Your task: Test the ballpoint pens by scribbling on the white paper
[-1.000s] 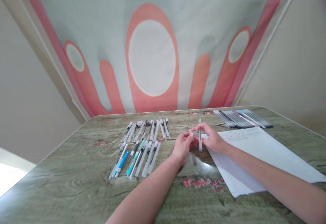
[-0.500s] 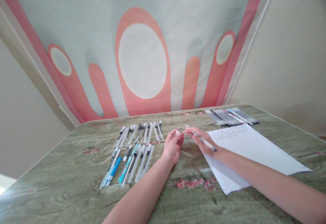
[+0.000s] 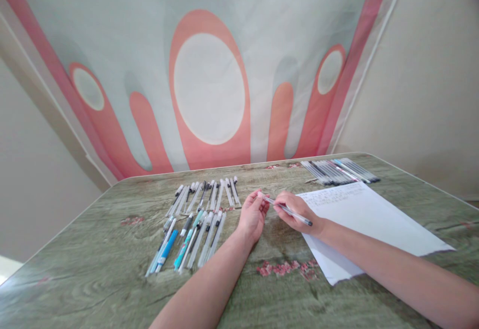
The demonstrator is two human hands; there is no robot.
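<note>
My right hand (image 3: 297, 212) holds a clear pen (image 3: 290, 211) with a dark end, its tip pointing left toward my left hand (image 3: 252, 217). The left fingers pinch something small at the pen's tip, probably its cap; it is too small to make out. Both hands hover just above the green wood-patterned table (image 3: 112, 279), between the pen rows and the white paper (image 3: 370, 219).
Two rows of pens lie left of my hands: a far row of clear pens (image 3: 207, 192) and a near row with blue and teal ones (image 3: 187, 239). Another bunch of pens (image 3: 339, 170) lies at the far right. A pink and white cloth (image 3: 209, 84) hangs behind the table.
My right hand turned the pen from upright to nearly level, tip toward the left hand. The two hands came together at the pen's tip. The camera shifted slightly right.
</note>
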